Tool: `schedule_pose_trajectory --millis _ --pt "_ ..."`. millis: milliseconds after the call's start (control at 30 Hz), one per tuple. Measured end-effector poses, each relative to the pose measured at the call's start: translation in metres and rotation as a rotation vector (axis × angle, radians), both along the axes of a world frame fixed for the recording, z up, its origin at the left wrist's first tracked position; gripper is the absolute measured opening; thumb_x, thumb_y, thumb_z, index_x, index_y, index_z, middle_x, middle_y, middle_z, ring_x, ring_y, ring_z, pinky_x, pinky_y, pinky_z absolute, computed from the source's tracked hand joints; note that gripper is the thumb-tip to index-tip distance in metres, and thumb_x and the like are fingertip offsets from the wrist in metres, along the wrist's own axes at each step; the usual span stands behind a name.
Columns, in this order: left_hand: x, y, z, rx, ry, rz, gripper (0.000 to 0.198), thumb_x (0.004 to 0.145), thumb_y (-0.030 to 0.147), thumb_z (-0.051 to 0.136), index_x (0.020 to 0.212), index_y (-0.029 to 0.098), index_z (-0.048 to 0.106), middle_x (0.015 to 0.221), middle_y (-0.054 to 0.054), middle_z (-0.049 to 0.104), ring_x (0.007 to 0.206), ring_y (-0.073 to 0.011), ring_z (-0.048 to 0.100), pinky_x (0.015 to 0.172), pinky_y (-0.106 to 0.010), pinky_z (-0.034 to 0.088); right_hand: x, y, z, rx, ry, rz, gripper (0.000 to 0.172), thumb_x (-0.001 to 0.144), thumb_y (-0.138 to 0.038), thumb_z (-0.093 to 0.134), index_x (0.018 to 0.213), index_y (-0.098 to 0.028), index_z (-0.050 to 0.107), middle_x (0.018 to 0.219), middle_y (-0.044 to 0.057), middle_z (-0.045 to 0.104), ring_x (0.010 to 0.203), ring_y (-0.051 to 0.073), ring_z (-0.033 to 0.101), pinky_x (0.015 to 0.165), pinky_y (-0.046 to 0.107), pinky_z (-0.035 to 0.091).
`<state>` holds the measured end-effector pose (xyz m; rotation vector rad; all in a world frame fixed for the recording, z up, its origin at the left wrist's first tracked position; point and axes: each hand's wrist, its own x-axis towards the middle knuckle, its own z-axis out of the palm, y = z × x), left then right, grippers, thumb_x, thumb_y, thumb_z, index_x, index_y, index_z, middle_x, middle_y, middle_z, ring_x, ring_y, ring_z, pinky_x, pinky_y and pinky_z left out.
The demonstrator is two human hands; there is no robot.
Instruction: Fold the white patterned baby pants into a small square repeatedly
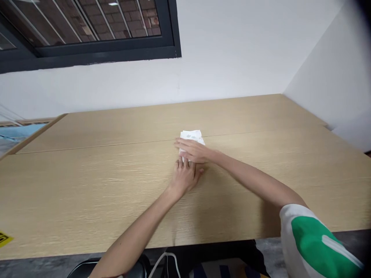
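Reaching in from 4 o'clock, a blurred right hand point(193, 150) stretches its fingers out straight across white paper point(193, 135) on a wood-toned table point(104, 185). At the paper's 6 o'clock, the left hand point(184, 178) spreads wide, fingertips at the near edge. A dark-framed window point(95, 29) sits at 11 o'clock.

Paper point(192, 135) is white, faint grey print; surface point(87, 193) light tan, wood-grained; sleeve point(313, 239) white with green; window frame point(116, 53) dark grey; sticker point(4, 239) yellow-black.
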<state>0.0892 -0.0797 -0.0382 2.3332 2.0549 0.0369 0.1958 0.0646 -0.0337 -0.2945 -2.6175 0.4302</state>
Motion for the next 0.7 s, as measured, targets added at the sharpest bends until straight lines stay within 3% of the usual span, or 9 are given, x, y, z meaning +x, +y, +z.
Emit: schedule_pose_trajectory --millis 67,200,333,467,700 --pt "-0.002 -0.002 -0.004 0.008 -0.045 -0.029 0.068 0.107 0.054 0.039 0.155 0.006 0.048 0.157 -0.030 0.048 0.151 -0.0447 0.040 0.122 -0.060 0.030 -0.002 -0.016 -0.003 -0.058 -0.039 0.098 0.055 0.112 -0.040 0.036 0.160 -0.015 0.046 0.170 0.011 0.036 0.158 0.025 0.031 0.132 0.042 0.024" --pt "-0.010 -0.004 -0.009 -0.003 -0.130 -0.081 0.068 0.107 0.056 0.038 0.152 0.006 0.052 0.151 -0.028 0.055 0.147 -0.0419 0.047 0.122 -0.058 0.032 -0.003 -0.021 -0.011 -0.172 -0.169 0.059 0.046 0.109 -0.032 0.047 0.154 -0.026 0.057 0.168 0.001 0.042 0.157 0.025 0.035 0.132 0.038 0.027" --pt "-0.014 -0.004 -0.016 0.041 -0.158 -0.094 0.071 0.106 0.059 0.039 0.155 0.008 0.047 0.162 -0.029 0.041 0.156 -0.0419 0.032 0.124 -0.059 0.030 -0.002 0.003 -0.019 -0.120 -0.228 0.017 0.050 0.111 -0.032 0.042 0.158 -0.019 0.050 0.169 0.009 0.038 0.157 0.028 0.034 0.131 0.046 0.027" --pt "-0.013 -0.005 -0.021 0.063 -0.165 -0.090 0.074 0.107 0.059 0.038 0.161 0.009 0.036 0.170 -0.030 0.025 0.161 -0.0431 0.018 0.123 -0.060 0.029 -0.003 0.034 -0.027 -0.059 -0.317 -0.073 0.060 0.111 -0.045 0.037 0.163 -0.015 0.041 0.171 0.012 0.031 0.161 0.027 0.024 0.132 0.050 0.019" --pt "-0.012 -0.006 -0.024 0.057 -0.162 -0.086 0.072 0.107 0.057 0.037 0.167 0.017 0.027 0.174 -0.025 0.018 0.162 -0.0425 0.013 0.125 -0.060 0.028 -0.001 0.075 -0.032 -0.014 -0.302 -0.195 0.066 0.109 -0.053 0.033 0.167 -0.021 0.034 0.174 0.009 0.024 0.162 0.028 0.019 0.132 0.054 0.014"
